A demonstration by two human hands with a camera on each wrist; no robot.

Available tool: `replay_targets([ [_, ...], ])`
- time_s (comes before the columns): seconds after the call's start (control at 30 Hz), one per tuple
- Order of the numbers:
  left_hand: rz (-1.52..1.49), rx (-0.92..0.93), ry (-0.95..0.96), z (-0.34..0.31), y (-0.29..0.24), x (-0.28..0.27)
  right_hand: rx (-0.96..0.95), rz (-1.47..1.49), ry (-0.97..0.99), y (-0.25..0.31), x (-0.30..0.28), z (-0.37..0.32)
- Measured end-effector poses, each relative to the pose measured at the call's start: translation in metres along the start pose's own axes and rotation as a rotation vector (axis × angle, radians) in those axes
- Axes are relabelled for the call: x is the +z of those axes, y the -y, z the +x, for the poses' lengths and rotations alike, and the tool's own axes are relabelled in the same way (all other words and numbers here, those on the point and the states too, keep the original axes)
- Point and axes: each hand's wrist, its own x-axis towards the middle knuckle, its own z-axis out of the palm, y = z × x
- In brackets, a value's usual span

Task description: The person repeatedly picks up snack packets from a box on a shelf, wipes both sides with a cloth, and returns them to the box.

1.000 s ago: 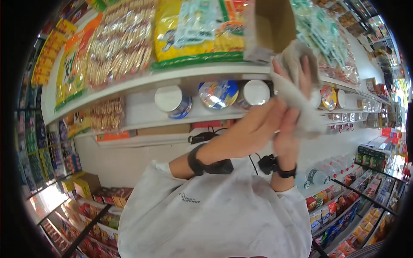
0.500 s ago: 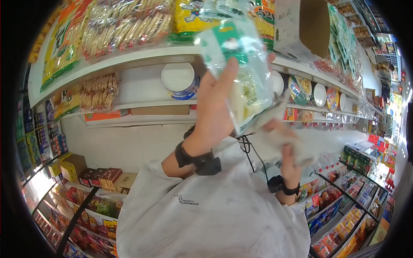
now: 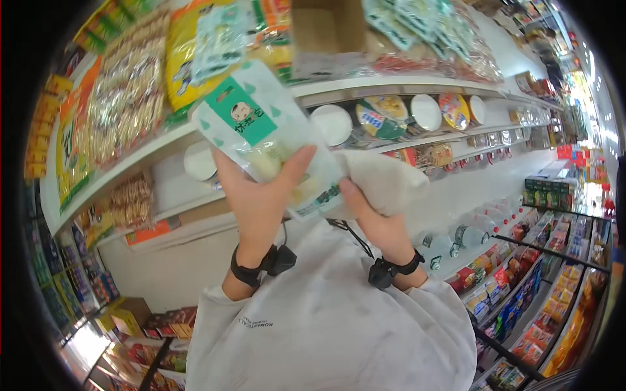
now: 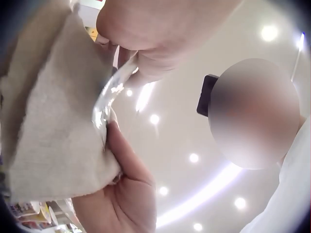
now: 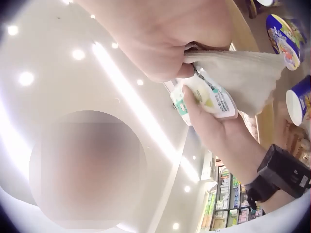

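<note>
My left hand point(image 3: 255, 205) grips a white-and-green plastic packet point(image 3: 250, 118), its thumb across the front. The packet tilts in front of the shelf edge, with a cartoon face on its green label and pale food showing through a clear window. A grey-beige cloth point(image 3: 385, 179) is in my right hand point(image 3: 381, 228), bunched against the packet's lower right side. In the left wrist view, the cloth point(image 4: 58, 116) hangs beside the packet's shiny edge point(image 4: 104, 107), the right thumb pressing there. The right wrist view has the cloth point(image 5: 238, 77) overlapping the packet point(image 5: 214, 99).
A white shelf point(image 3: 150, 140) runs across in front, bearing bagged biscuit sticks point(image 3: 127, 91), an open cardboard box point(image 3: 326, 29) and a pile of similar green packets point(image 3: 424, 26). Tubs with white lids point(image 3: 331, 125) stand one level below. Snack racks point(image 3: 541, 313) fill the lower right.
The cloth first covers both hands' work; then the left hand shows the packet while the right hand swings low with the cloth. Now packet and cloth are together, the packet tilted left.
</note>
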Motion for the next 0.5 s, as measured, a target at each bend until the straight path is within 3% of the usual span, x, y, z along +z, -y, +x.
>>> replay_targets([
  [0.07,0.073,0.377,-0.113,-0.003,0.011,0.030,-0.139,-0.089,-0.034,0.004,-0.018,-0.002],
  [0.13,-0.042,0.329,0.055,-0.012,0.005,0.051,-0.292,-0.170,-0.129,-0.002,-0.031,-0.005],
  [0.2,-0.154,0.315,0.164,-0.018,0.004,0.074,-0.403,-0.128,0.012,-0.009,-0.054,-0.009],
  [0.27,-0.274,0.227,0.293,-0.022,0.020,0.084,-0.518,-0.184,0.194,-0.010,-0.068,-0.007],
  [0.33,-0.334,0.011,0.336,-0.038,0.005,0.097,-0.636,-0.356,0.378,-0.006,-0.078,-0.006],
  [0.47,-0.398,-0.225,0.460,-0.043,-0.017,0.137,-0.706,-0.593,0.238,-0.001,-0.116,0.004],
  [0.5,-0.673,-0.316,0.533,-0.043,-0.009,0.143,-0.741,-0.653,0.113,-0.003,-0.127,0.008],
])
